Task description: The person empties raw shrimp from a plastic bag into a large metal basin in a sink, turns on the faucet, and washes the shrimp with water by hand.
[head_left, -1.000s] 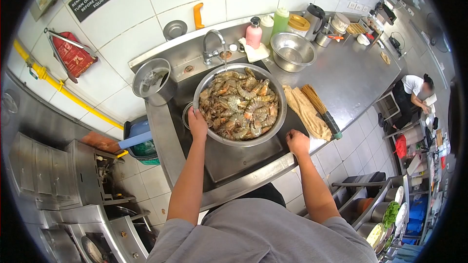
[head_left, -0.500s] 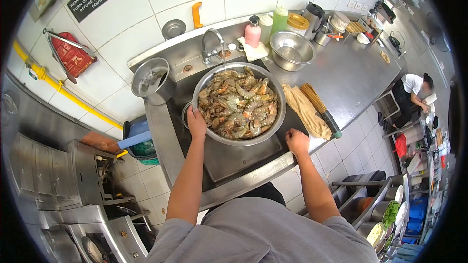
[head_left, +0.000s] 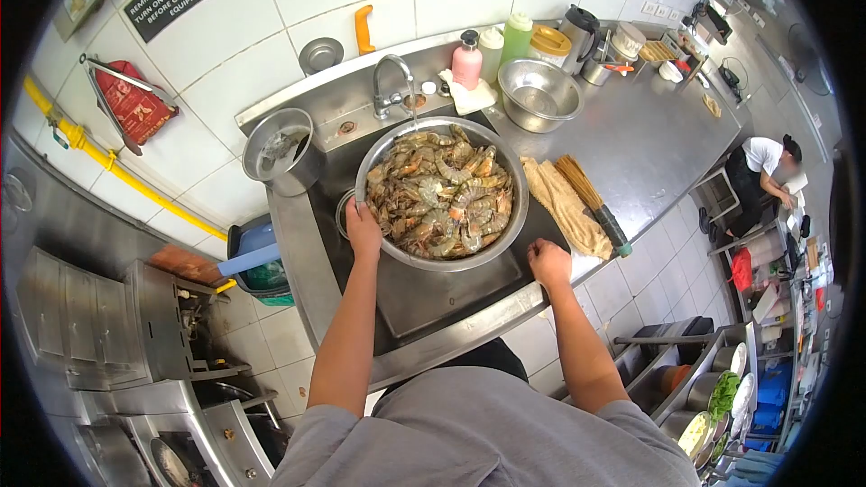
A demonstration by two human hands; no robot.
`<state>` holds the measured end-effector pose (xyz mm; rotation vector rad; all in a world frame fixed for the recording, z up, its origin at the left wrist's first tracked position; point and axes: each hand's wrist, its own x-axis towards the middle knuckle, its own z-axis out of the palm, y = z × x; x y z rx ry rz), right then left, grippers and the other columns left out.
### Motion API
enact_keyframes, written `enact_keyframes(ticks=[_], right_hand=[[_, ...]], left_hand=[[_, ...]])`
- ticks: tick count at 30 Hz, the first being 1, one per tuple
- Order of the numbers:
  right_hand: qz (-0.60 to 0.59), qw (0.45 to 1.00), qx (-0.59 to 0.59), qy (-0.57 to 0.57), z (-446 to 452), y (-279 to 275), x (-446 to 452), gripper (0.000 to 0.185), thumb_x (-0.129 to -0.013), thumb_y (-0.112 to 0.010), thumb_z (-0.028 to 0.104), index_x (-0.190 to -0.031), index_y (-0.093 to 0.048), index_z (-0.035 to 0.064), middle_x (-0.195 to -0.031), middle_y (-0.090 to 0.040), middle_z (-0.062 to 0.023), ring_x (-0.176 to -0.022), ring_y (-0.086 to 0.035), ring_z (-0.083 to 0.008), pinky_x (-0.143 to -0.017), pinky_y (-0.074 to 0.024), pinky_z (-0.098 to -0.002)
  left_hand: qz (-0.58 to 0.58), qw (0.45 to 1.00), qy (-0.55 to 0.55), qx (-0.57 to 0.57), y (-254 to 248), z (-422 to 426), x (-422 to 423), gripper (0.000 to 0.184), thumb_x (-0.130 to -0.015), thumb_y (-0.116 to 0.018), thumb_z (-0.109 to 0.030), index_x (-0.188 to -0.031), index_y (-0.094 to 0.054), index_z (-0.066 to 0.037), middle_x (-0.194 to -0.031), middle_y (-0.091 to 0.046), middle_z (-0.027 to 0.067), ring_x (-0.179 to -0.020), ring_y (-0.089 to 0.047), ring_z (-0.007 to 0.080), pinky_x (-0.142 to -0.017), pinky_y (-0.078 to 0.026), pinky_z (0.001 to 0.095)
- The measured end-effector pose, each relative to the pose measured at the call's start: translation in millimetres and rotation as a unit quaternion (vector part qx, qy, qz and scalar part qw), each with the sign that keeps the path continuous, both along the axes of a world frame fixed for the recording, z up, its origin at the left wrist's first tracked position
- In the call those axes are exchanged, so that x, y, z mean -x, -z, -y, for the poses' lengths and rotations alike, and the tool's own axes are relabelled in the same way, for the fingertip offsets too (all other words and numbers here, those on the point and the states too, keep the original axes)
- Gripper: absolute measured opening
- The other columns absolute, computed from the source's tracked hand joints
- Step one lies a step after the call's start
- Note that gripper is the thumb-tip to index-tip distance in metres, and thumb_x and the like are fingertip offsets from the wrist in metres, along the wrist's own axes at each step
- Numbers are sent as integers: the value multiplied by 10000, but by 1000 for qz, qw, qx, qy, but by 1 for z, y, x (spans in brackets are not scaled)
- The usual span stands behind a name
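A big steel bowl [head_left: 520, 196] heaped with raw shrimp [head_left: 442, 188] sits in the sink [head_left: 424, 302]. My left hand [head_left: 363, 231] grips its near left rim, thumb on the inner side. From the faucet [head_left: 391, 81] a thin stream of water runs into the back of the bowl. My right hand [head_left: 549, 263] rests on the right front edge of the sink, fingers curled into a loose fist and apart from the bowl. Just beyond it lie a tan cloth [head_left: 568, 207] and a stick brush [head_left: 594, 203] with a dark wrapped handle.
A steel pot [head_left: 284, 151] stands on the sink's left ledge. At the back are a pink pump bottle [head_left: 466, 63], a green bottle [head_left: 518, 36] and another steel bowl [head_left: 541, 95]. A bin [head_left: 260, 257] stands left on the floor. One person [head_left: 762, 171] sits at far right.
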<state>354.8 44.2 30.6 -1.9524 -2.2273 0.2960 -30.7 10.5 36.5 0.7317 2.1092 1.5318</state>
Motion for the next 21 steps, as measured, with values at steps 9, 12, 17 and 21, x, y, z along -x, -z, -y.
enact_keyframes(ticks=[9, 12, 17, 21], right_hand=[[7, 1000, 24, 7, 1, -5, 2, 251, -910, -589, 333, -942, -695, 107, -958, -718, -148, -907, -689, -345, -797, -533, -473], [13, 1000, 21, 1, 1, -5, 2, 255, -912, -588, 335, -947, -697, 107, -962, -718, -149, -914, -688, -343, -798, -532, -471], [4, 1000, 19, 0, 2, -6, 2, 252, -912, -587, 332, -927, -700, 107, -954, -719, -152, -898, -689, -348, -786, -533, -471], [3, 1000, 20, 2, 1, -3, 2, 250, -911, -586, 332, -921, -702, 110, -949, -720, -150, -895, -690, -349, -785, -534, -471]], left_hand=[[-23, 1000, -2, -2, 13, -2, 6, 377, -1046, -461, -216, -1373, -515, -36, -1294, -582, 171, -1169, -563, 290, -989, -422, 382], [-51, 999, -8, -7, 20, -4, 7, 396, -1046, -442, -234, -1375, -495, -20, -1284, -577, 203, -1176, -554, 357, -1000, -413, 416], [-26, 1000, -4, 6, 20, -4, 8, 409, -1049, -447, -238, -1392, -480, -18, -1308, -568, 204, -1205, -543, 359, -1014, -410, 412], [-34, 999, 1, -7, 13, -2, 6, 411, -1051, -442, -234, -1396, -473, -12, -1314, -570, 202, -1206, -546, 354, -1015, -411, 406]])
